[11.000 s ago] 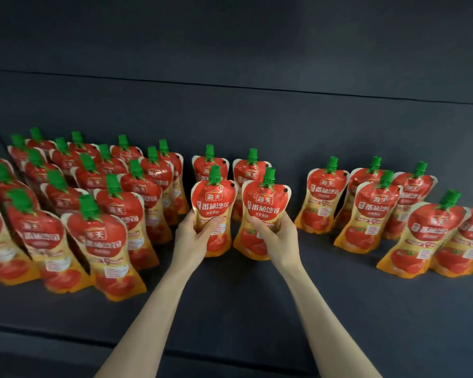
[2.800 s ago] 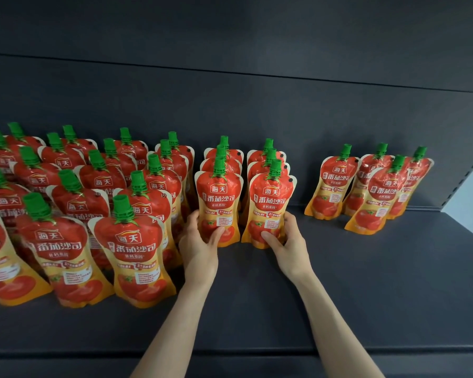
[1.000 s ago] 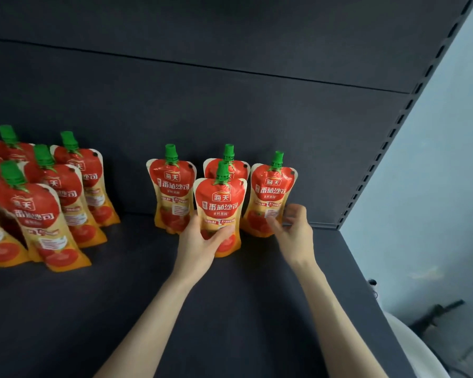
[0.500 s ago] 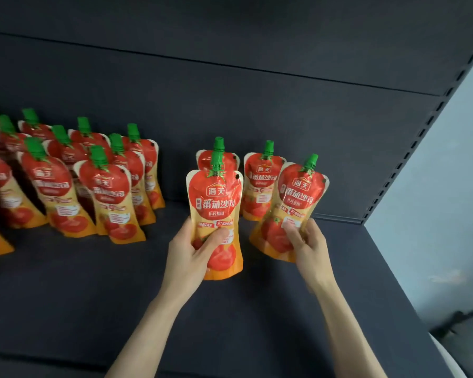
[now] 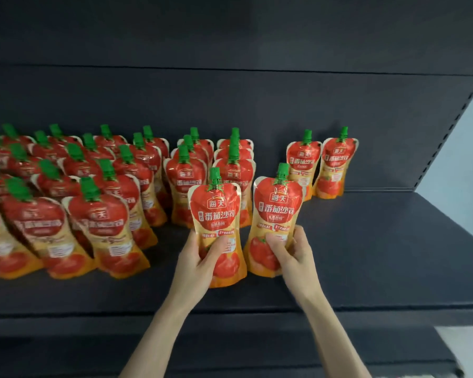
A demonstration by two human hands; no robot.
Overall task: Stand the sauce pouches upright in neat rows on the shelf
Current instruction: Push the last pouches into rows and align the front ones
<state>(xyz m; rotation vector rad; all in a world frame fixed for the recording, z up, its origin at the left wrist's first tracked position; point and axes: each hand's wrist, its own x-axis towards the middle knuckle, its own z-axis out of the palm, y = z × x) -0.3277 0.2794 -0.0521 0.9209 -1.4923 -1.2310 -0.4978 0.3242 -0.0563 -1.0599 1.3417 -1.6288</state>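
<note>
Both hands grip upright sauce pouches — left hand one pouch, right hand another.

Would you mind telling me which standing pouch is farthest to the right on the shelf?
The back pouch nearest the right end of the shelf: only one neighbour stands beside it, on its left, and it is not being held.

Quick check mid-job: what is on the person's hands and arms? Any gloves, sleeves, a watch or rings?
Nothing worn shows. The left hand and right hand are bare, with no gloves, rings or tape visible. The left forearm and right forearm are bare down to the bottom edge of the picture, with no sleeve cuff, watch or wristband in view.
</note>
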